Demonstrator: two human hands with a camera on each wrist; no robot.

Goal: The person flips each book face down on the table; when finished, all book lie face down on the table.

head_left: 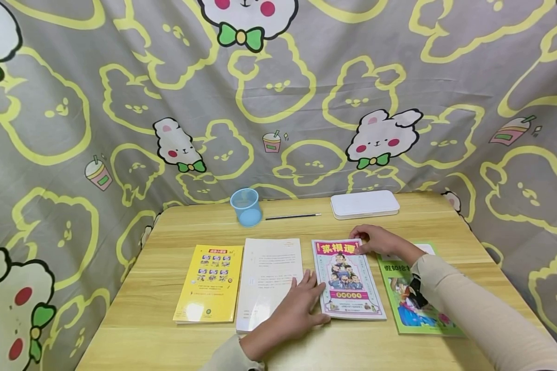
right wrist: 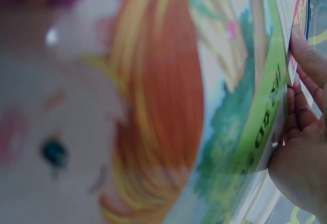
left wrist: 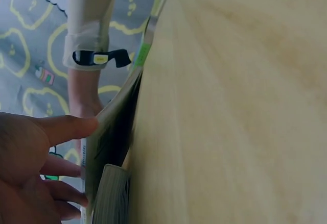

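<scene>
Four books (head_left: 348,293) lie side by side on the table (head_left: 134,314); behind them, a pen (head_left: 293,217) lies between a cup (head_left: 247,210) and a case (head_left: 364,204) to its right.

The closed, thin book (head_left: 346,281) has a pink title banner, pale green border and grouped cartoon figures. It lies cover up, title toward the desk's (head_left: 134,309) far side, between a white book (head_left: 266,283) and a green book (head_left: 410,312).

Grey bunny-patterned fabric (head_left: 278,108) hangs behind a pale wooden table (head_left: 353,342).
</scene>
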